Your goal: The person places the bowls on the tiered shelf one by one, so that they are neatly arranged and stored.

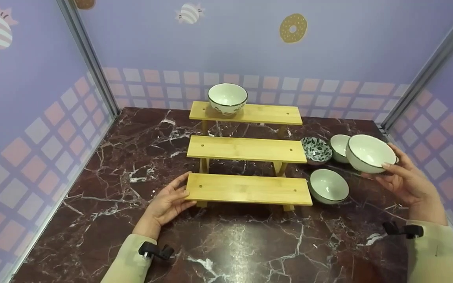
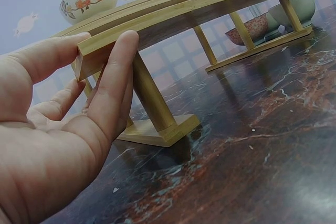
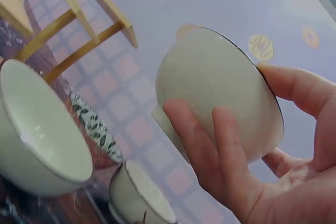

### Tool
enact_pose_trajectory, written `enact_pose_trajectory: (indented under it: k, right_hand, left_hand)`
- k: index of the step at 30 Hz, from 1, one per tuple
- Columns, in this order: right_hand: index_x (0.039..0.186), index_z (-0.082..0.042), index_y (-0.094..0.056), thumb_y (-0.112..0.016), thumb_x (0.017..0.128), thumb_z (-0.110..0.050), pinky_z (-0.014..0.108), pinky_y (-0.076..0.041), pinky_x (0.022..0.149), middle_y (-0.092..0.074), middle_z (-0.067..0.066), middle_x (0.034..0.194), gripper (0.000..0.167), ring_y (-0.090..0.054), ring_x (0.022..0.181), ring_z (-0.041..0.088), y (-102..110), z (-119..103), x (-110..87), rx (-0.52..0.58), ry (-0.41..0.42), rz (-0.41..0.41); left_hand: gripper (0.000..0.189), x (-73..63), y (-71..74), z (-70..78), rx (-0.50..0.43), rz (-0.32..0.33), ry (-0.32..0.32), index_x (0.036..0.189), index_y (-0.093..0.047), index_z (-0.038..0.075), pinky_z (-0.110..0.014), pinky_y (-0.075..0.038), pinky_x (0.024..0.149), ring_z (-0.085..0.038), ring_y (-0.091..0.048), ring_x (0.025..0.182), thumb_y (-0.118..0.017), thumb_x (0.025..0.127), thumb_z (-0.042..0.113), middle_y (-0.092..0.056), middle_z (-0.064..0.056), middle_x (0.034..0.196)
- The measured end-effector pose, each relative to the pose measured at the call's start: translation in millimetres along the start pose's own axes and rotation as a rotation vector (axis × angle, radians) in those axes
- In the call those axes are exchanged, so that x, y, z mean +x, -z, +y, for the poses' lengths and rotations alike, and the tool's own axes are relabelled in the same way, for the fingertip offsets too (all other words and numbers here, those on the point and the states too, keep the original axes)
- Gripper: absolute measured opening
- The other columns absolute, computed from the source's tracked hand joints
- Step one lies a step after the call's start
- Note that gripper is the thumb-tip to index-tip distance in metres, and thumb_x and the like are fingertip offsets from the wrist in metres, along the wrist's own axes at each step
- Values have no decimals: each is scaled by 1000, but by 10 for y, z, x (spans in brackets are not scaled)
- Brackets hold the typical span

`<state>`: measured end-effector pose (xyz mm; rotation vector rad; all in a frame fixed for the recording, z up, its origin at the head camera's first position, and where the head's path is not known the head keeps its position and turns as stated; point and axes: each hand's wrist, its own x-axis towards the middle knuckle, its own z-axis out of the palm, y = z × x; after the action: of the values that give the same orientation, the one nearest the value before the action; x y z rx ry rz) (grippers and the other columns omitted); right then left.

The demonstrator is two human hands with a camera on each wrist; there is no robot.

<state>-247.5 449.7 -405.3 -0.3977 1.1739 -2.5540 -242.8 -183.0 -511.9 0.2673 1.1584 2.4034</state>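
Left hand (image 1: 171, 202): thumb and fingers grip the left end of the front tier.
Three-tier wooden stand (image 1: 248, 188): upright on the dark marbled surface (image 1: 238, 251).
Flower-patterned bowl (image 1: 227, 98): upright on the top tier, toward its left end.
Leaf-patterned bowl (image 1: 317, 151): on the surface, beside the middle tier's right end.
Pale front bowl (image 1: 329, 185): beside the front tier's right end.
Small white bowl (image 1: 339, 147): right of the leaf-patterned bowl.
Dark-rimmed white bowl (image 1: 368, 153): raised above the surface, tilted.
Right hand (image 1: 411, 181): pinches the dark-rimmed white bowl at rim and outer wall.
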Motion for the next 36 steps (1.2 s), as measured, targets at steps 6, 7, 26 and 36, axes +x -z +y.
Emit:
enact_pose_trajectory:
  k: [6,7,26,36]
  right_hand:
    - [148,-29,-42,-30,105,12,34,-67,79,-53,16,132,61,-70,103,54,-137,-106,162,3,-39,5]
    - [147,-29,-42,-30,105,12,34,-67,78,-53,15,132,60,-70,103,54,-160,-119,191,5,-44,7]
    - [158,-30,-17,-39,102,13,38,-67,81,-3,6,159,74,-72,104,47,-581,-280,904,-73,-94,117]
    - [160,-34,-13,-44,103,9,36,-67,77,15,1,166,78,-74,101,42,-786,-275,1245,-113,-152,145]
  left_hand:
    - [74,-6,-5,3,-4,11,2,165,-10,11,-29,-65,87,-20,-72,101,-44,103,-9,-57,-9,131]
    - [74,-6,-6,6,-5,12,2,165,-10,11,-29,-65,87,-20,-72,101,-44,103,-9,-57,-9,131]
    - [78,-6,-12,5,25,22,7,166,-2,8,-28,-65,87,-19,-71,101,-45,103,-10,-56,-9,132]
    - [78,-3,-7,6,2,7,6,166,-1,9,-28,-65,86,-20,-72,101,-44,103,-10,-56,-9,132]
